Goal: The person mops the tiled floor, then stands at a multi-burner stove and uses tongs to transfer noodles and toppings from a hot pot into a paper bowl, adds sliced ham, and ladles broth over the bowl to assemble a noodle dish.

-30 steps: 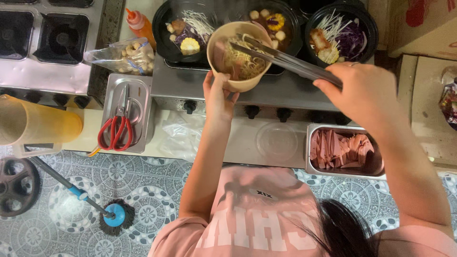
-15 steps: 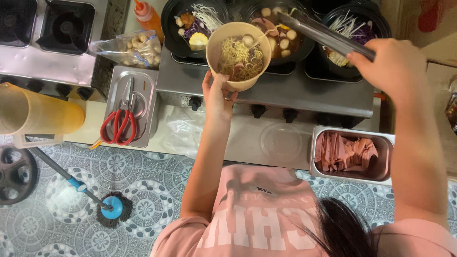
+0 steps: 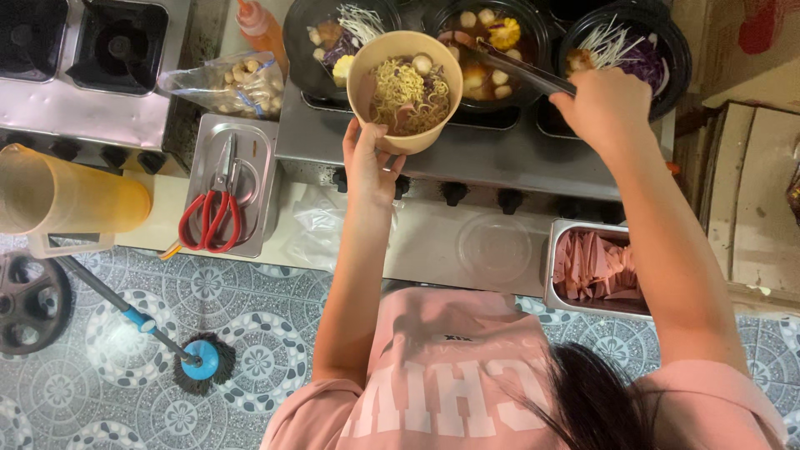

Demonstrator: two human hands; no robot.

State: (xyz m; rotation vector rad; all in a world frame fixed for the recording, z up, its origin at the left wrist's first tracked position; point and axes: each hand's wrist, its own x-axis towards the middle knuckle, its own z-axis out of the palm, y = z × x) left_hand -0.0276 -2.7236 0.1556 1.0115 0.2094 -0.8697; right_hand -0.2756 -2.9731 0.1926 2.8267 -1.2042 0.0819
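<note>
My left hand [image 3: 369,164] grips a tan paper bowl [image 3: 405,92] from below, holding it over the cooker. Yellow noodles, a pale ball and dark bits fill the bowl. My right hand [image 3: 606,104] is shut on metal tongs [image 3: 521,71], whose tips reach left into the middle black pot [image 3: 487,42] holding broth, balls and corn. That pot sits just right of the bowl.
Two more black pots [image 3: 321,42] [image 3: 642,46] flank the middle one on a steel cooker [image 3: 500,158]. A tray of pink sliced meat [image 3: 593,267], a tray with red scissors [image 3: 210,218], a bagged food [image 3: 229,83], an orange bottle [image 3: 258,29], a yellow jug [image 3: 71,200] and a mop [image 3: 200,362] surround.
The tongs left the bowl and swung right and back into the middle pot. The bowl stayed held over the cooker, now showing a ball on the noodles.
</note>
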